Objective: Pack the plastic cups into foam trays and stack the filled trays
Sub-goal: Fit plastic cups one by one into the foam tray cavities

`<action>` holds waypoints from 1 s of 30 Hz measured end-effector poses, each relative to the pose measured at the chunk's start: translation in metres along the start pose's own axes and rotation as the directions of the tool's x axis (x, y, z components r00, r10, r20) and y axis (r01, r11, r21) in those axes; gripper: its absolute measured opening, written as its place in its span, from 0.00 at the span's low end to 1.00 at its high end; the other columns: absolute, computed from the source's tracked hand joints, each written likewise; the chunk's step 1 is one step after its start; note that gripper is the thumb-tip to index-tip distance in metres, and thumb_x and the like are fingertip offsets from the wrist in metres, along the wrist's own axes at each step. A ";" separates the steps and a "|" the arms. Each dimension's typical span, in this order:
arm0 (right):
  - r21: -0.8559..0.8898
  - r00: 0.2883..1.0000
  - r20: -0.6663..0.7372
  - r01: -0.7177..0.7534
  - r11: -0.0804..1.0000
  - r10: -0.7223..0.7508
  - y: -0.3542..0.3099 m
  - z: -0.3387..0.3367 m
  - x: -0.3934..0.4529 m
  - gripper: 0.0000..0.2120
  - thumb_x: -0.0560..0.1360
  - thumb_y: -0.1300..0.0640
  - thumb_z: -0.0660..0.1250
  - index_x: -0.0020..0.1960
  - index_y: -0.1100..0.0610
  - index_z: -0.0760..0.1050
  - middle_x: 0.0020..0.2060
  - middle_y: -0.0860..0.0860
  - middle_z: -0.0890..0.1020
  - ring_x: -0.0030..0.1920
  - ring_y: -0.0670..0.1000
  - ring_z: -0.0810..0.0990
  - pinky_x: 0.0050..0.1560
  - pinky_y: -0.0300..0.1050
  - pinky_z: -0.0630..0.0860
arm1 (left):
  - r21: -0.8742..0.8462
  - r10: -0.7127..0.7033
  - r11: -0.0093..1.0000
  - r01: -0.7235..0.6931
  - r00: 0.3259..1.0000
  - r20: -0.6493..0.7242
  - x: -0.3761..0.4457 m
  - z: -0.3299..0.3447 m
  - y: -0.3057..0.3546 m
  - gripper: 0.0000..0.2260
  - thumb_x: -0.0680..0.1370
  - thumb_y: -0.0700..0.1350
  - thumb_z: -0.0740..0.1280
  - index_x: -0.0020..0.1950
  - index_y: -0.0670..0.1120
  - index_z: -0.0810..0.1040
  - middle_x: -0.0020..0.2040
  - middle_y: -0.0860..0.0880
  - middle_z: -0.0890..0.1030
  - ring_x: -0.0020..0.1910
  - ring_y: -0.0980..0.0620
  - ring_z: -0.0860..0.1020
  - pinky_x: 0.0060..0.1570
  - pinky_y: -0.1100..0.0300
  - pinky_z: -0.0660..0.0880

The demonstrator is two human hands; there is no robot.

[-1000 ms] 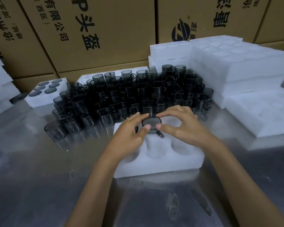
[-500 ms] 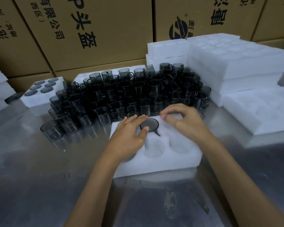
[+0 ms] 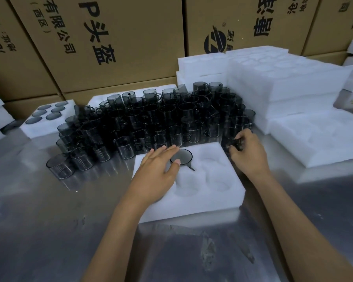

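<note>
- We see our left hand (image 3: 158,170) lying flat and spread on the foam tray (image 3: 192,198) in front of us, fingers apart and gripping nothing, its thumb touching the near rim of the seated cup (image 3: 181,157).
- That cup sits sunk in the tray's far middle pocket, only its dark round top and handle showing; the pockets to its right and nearer to us show bare foam.
- Our right hand (image 3: 247,152) is just past the tray's far right corner, fingers curled around a dark cup (image 3: 232,143) at the near right edge of the cup pile (image 3: 151,123).
- The pile of smoky plastic cups stands on the metal desk (image 3: 49,231) just behind the tray, well within reach of both hands.
- Far left on the desk a filled tray (image 3: 43,123) shows several dark cup tops.
- White foam stacks (image 3: 283,78) rise to the right of the pile, with cardboard boxes (image 3: 120,37) behind.
</note>
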State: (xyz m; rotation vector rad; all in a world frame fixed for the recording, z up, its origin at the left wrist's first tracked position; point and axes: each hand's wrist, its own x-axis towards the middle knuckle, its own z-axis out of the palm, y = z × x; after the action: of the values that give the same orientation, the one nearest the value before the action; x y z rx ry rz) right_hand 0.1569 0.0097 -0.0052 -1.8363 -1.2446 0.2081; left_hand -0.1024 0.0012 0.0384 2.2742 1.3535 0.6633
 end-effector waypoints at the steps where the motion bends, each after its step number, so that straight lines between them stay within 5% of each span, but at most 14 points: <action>1: 0.017 1.000 -0.026 -0.010 1.000 0.011 0.000 -0.002 0.000 0.10 0.74 0.59 0.69 0.51 0.50 0.70 0.50 0.51 0.78 0.46 0.52 0.76 0.45 0.45 0.68 | 0.007 -0.001 1.000 0.001 1.000 -0.004 0.000 0.000 0.001 0.20 0.85 0.51 0.57 0.77 0.56 0.65 0.73 0.65 0.63 0.69 0.77 0.48 0.58 0.85 0.34; 3: 0.092 0.994 -0.112 0.021 0.996 -0.010 -0.005 -0.008 0.000 0.11 0.73 0.61 0.70 0.49 0.49 0.71 0.49 0.50 0.80 0.47 0.52 0.78 0.47 0.48 0.72 | -0.005 -0.011 1.000 0.011 1.000 -0.027 -0.002 -0.002 0.004 0.20 0.84 0.51 0.58 0.77 0.57 0.66 0.76 0.61 0.65 0.75 0.65 0.54 0.68 0.79 0.39; 5: 0.193 0.975 -0.212 0.107 0.975 -0.065 -0.017 -0.016 -0.002 0.11 0.71 0.60 0.70 0.49 0.48 0.72 0.46 0.47 0.81 0.47 0.50 0.80 0.49 0.48 0.75 | -0.055 -0.022 0.998 0.018 0.997 -0.075 -0.003 -0.004 0.007 0.19 0.83 0.50 0.60 0.75 0.58 0.68 0.72 0.53 0.73 0.73 0.53 0.66 0.75 0.60 0.58; 8: 0.305 0.944 -0.285 0.256 0.917 -0.169 -0.043 -0.019 -0.012 0.12 0.70 0.60 0.70 0.50 0.47 0.74 0.45 0.42 0.80 0.48 0.44 0.79 0.47 0.35 0.73 | -0.129 -0.027 0.992 0.001 0.979 -0.201 -0.005 -0.007 0.011 0.20 0.82 0.49 0.63 0.73 0.61 0.69 0.62 0.45 0.79 0.60 0.37 0.75 0.60 0.43 0.74; 11: 0.283 0.893 -0.265 0.433 0.856 -0.364 -0.066 -0.017 -0.025 0.13 0.71 0.63 0.72 0.52 0.50 0.77 0.53 0.39 0.81 0.55 0.39 0.78 0.54 0.34 0.73 | -0.187 0.007 0.980 -0.070 0.947 -0.321 -0.008 -0.010 0.012 0.21 0.82 0.49 0.64 0.73 0.64 0.68 0.66 0.56 0.76 0.54 0.55 0.79 0.54 0.49 0.79; 14: 0.215 0.822 -0.133 0.569 0.794 -0.553 -0.078 -0.017 -0.036 0.14 0.71 0.64 0.74 0.55 0.54 0.79 0.63 0.42 0.79 0.66 0.42 0.76 0.63 0.39 0.73 | -0.225 0.037 0.966 -0.127 0.931 -0.364 -0.008 -0.012 0.011 0.27 0.80 0.48 0.68 0.75 0.64 0.64 0.68 0.65 0.73 0.64 0.68 0.72 0.61 0.61 0.73; 18: 0.233 0.782 0.001 0.606 0.761 -0.623 -0.088 -0.014 -0.052 0.16 0.72 0.63 0.73 0.58 0.51 0.79 0.67 0.39 0.76 0.63 0.43 0.78 0.61 0.44 0.76 | -0.262 0.081 0.950 -0.169 0.946 -0.315 -0.008 -0.014 0.011 0.34 0.77 0.47 0.73 0.77 0.65 0.61 0.69 0.68 0.71 0.69 0.69 0.68 0.61 0.77 0.66; 25: 0.451 0.810 0.142 0.459 0.766 -0.569 -0.090 -0.014 -0.054 0.31 0.74 0.67 0.65 0.70 0.41 0.69 0.64 0.39 0.79 0.67 0.41 0.75 0.65 0.50 0.75 | -0.145 0.110 0.972 -0.184 0.906 -0.410 -0.006 -0.013 0.013 0.29 0.71 0.46 0.78 0.69 0.58 0.73 0.61 0.64 0.77 0.64 0.62 0.73 0.63 0.68 0.68; 30: 0.604 0.848 0.144 0.333 0.724 -0.510 -0.094 -0.020 -0.054 0.25 0.71 0.68 0.62 0.64 0.52 0.78 0.59 0.43 0.83 0.64 0.45 0.79 0.63 0.54 0.76 | -0.066 0.180 0.971 -0.229 0.885 -0.429 -0.006 -0.011 0.014 0.27 0.68 0.53 0.78 0.63 0.56 0.73 0.57 0.62 0.77 0.59 0.60 0.73 0.58 0.63 0.71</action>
State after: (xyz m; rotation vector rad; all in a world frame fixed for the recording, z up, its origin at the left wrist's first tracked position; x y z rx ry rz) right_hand 0.0793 -0.0357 0.0587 -0.9909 -1.5812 0.5502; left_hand -0.1016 -0.0087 0.0535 2.2806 1.2153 1.3348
